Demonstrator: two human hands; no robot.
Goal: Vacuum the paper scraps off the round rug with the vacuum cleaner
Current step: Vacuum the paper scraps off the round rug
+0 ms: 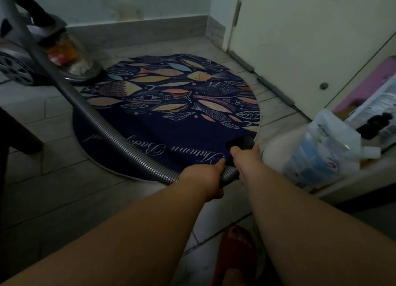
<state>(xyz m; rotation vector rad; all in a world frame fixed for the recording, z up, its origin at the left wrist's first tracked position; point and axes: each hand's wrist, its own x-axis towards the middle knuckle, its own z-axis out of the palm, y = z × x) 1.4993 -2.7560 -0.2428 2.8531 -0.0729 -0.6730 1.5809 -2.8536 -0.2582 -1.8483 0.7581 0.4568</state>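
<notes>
Left hand (204, 179) and right hand (246, 157) grip the hose (92, 118) over the rug (171, 127); the clear dust bin (75, 56) holds pale scraps.

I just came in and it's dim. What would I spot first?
The round rug, dark blue with colourful fish, lies mid-floor. At its near edge the left hand and right hand grip the grey hose by its black nozzle. The vacuum cleaner sits far left.

Both my bare forearms reach forward and down, nearly parallel. My left hand (203, 176) curls round the ribbed grey vacuum hose (111, 127); my right hand (246, 157), just ahead, grips its black plastic nozzle end (242, 143).
</notes>
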